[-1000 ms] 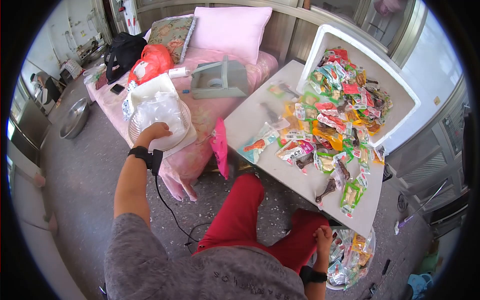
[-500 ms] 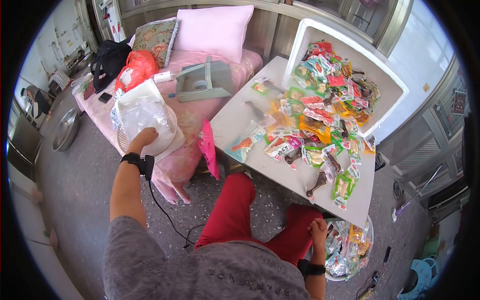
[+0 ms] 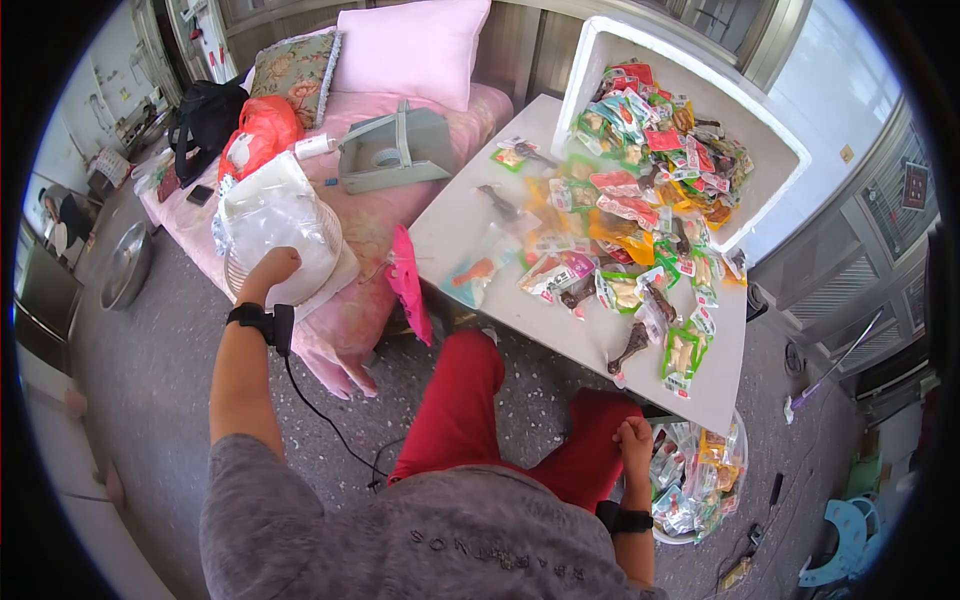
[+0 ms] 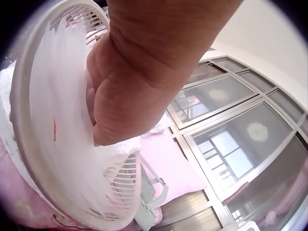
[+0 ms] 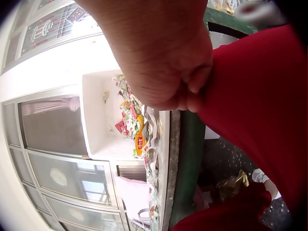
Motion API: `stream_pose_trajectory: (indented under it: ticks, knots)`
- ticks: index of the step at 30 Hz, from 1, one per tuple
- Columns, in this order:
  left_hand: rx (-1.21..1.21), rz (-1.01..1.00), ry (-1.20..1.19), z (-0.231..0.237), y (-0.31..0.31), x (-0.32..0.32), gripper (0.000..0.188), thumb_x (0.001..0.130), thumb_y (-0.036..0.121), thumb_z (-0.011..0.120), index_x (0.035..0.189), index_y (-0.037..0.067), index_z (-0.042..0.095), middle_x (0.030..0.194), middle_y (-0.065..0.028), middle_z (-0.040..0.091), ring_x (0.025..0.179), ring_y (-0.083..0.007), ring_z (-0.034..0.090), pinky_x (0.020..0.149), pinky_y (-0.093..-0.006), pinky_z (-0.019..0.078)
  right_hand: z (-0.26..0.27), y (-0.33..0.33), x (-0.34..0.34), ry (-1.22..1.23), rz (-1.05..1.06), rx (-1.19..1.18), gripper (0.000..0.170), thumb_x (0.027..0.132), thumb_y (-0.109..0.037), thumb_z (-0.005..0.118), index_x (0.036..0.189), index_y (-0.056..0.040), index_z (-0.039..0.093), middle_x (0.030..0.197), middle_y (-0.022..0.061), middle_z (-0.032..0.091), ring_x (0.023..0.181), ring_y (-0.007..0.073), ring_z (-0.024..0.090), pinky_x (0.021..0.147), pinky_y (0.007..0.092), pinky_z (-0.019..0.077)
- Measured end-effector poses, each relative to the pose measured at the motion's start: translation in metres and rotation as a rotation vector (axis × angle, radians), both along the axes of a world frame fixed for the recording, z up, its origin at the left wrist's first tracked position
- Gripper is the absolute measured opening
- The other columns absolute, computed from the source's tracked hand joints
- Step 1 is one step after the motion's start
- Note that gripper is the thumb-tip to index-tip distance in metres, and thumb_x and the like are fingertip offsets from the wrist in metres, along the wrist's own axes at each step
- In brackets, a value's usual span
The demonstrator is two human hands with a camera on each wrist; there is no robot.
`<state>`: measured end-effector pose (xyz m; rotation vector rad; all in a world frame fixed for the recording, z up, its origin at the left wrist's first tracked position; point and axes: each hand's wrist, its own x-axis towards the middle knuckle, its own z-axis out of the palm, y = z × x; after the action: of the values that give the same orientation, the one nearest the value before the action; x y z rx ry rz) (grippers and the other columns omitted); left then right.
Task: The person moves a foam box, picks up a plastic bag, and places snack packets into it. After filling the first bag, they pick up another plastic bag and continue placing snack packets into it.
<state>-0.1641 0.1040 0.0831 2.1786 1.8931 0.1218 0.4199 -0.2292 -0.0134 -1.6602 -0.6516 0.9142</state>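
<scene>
1. Two sets of fingers: the left hand's (image 3: 277, 268) are hidden in the wrist view, so can't tell if they're pinching anything.
2. Fingers on the right hand (image 3: 632, 440) are loosely curled, holding nothing, hand resting on the red trousers (image 3: 455, 400).
3. Clear plastic bags (image 3: 300, 225) sit in a white slatted basket (image 4: 23, 134), right by the left hand.
4. Basket's on the pink-covered bed (image 3: 385, 215).
5. Next to that, a table (image 3: 560, 340) strewn with colourful food packets (image 3: 625, 235), plus a white foam box (image 3: 775, 140) holding more.
</scene>
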Motion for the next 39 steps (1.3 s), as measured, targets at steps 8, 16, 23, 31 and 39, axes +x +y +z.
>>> stream_pose_trajectory:
  ticks: [8, 16, 23, 31, 39]
  knots:
    - [0.203, 0.047, -0.061, 0.023, -0.004, -0.005, 0.019, 0.067, 0.018, 0.049, 0.071, 0.000, 0.056, 0.068, -0.0165, 0.056, 0.065, -0.0296, 0.054, 0.060, -0.0352, 0.0418, -0.010, -0.001, 0.003, 0.010, -0.008, 0.032, 0.007, 0.076, -0.007, 0.047, 0.083, -0.0058, 0.047, 0.061, 0.0003, 0.049, 0.048, 0.0073, 0.047, 0.041, 0.0167, 0.0338]
    - [0.115, 0.128, -0.238, 0.054, -0.014, -0.002, 0.018, 0.067, 0.020, 0.055, 0.068, 0.002, 0.055, 0.060, -0.0076, 0.054, 0.057, -0.0169, 0.051, 0.054, -0.0287, 0.0403, -0.005, -0.001, 0.003, 0.014, -0.009, 0.010, 0.008, 0.076, -0.006, 0.047, 0.084, -0.0042, 0.047, 0.063, 0.0016, 0.050, 0.052, 0.0072, 0.048, 0.044, 0.0173, 0.0363]
    - [-0.092, 0.231, -0.391, 0.077, -0.021, 0.004, 0.022, 0.071, 0.022, 0.049, 0.080, 0.004, 0.057, 0.066, -0.0029, 0.053, 0.059, -0.0130, 0.048, 0.053, -0.0260, 0.0398, 0.001, -0.001, 0.001, -0.019, -0.006, -0.013, 0.009, 0.076, -0.007, 0.048, 0.084, -0.0047, 0.046, 0.064, 0.0014, 0.050, 0.051, 0.0069, 0.048, 0.043, 0.0170, 0.0353]
    - [-0.181, 0.234, -0.390, 0.076, -0.023, -0.004, 0.016, 0.069, 0.015, 0.050, 0.079, 0.005, 0.057, 0.066, -0.0013, 0.053, 0.059, -0.0104, 0.048, 0.052, -0.0243, 0.0388, -0.001, 0.000, 0.001, 0.020, -0.001, 0.008, 0.008, 0.076, -0.008, 0.047, 0.083, -0.0053, 0.046, 0.063, 0.0010, 0.050, 0.050, 0.0063, 0.048, 0.042, 0.0162, 0.0341]
    - [0.016, 0.129, -0.354, 0.068, -0.018, -0.013, 0.010, 0.065, 0.012, 0.054, 0.070, 0.004, 0.056, 0.061, -0.0009, 0.052, 0.058, -0.0102, 0.047, 0.054, -0.0238, 0.0382, -0.005, -0.001, 0.002, -0.003, -0.002, 0.004, 0.008, 0.076, -0.008, 0.047, 0.084, -0.0053, 0.046, 0.063, 0.0006, 0.050, 0.050, 0.0057, 0.047, 0.042, 0.0158, 0.0338]
